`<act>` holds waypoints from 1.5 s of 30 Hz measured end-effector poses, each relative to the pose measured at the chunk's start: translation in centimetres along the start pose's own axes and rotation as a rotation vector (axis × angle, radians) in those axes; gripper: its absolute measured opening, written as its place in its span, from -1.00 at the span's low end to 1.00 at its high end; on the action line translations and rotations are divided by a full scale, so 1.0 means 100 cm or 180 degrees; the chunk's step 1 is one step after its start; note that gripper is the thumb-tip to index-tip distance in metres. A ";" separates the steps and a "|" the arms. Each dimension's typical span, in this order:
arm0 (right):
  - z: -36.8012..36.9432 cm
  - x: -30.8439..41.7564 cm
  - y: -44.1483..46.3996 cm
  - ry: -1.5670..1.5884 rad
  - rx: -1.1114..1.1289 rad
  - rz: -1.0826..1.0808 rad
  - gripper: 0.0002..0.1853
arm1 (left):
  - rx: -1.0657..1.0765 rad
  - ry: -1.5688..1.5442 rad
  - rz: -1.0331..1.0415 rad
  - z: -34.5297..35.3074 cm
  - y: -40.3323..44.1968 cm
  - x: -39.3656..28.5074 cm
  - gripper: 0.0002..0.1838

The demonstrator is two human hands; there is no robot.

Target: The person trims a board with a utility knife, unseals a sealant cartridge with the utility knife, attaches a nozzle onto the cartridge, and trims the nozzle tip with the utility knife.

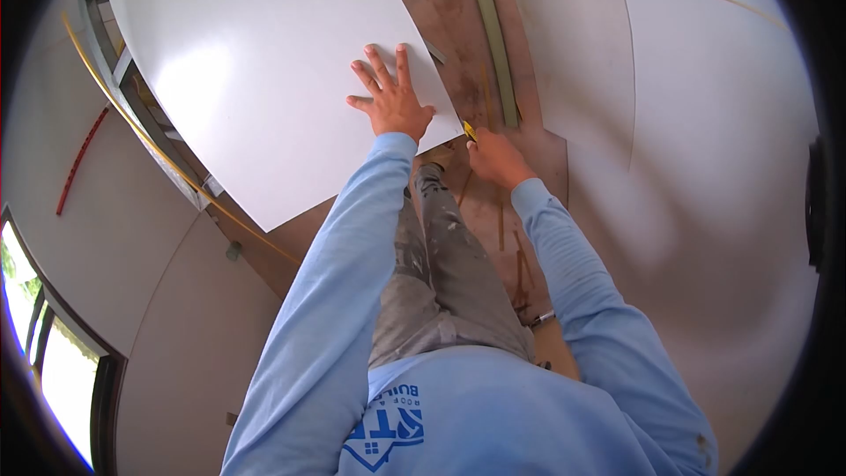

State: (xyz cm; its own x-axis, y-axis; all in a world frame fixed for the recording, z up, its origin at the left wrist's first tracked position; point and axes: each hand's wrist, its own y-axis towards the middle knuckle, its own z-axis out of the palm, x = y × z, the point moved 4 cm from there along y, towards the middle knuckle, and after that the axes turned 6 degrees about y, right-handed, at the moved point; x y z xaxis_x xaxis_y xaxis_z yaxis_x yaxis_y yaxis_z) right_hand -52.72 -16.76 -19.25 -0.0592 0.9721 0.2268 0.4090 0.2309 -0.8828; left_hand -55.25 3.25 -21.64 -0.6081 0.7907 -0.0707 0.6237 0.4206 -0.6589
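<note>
A large white panel [264, 62] fills the upper left and middle of the view. My left hand [394, 101] lies flat on it with the fingers spread, near its right edge. Just past the panel's lower right corner, my right hand [498, 159] is closed around a yellow tool [470, 130], whose tip points at that corner. The tool looks like a utility knife; its blade is too small to make out. Most of its handle is hidden inside the hand.
Brown floor [480, 203] with thin strips of debris shows around my legs. A long green strip [493, 35] lies beyond my right hand. Metal framing [132, 79] and a yellow hose or cord [115, 92] run along the left. Pale wall panels stand at both sides.
</note>
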 end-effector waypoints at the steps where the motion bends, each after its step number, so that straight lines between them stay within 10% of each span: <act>1: 0.002 -0.003 0.000 0.0005 -0.0004 0.0040 -0.66 | -0.0014 -0.0009 0.0006 0.001 0.000 -0.001 0.40; 45: 0.005 -0.005 0.006 -0.0168 0.0057 -0.0012 -0.64 | -0.0086 -0.0016 0.0006 0.006 0.004 0.004 0.41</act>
State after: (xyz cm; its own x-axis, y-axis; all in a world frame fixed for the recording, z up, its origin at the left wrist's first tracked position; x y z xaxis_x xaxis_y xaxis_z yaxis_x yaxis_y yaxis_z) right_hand -52.91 -17.09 -20.10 -0.1087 0.9720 0.2085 0.3925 0.2347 -0.8893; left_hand -55.49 3.45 -22.35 -0.6093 0.7893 -0.0759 0.6378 0.4310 -0.6383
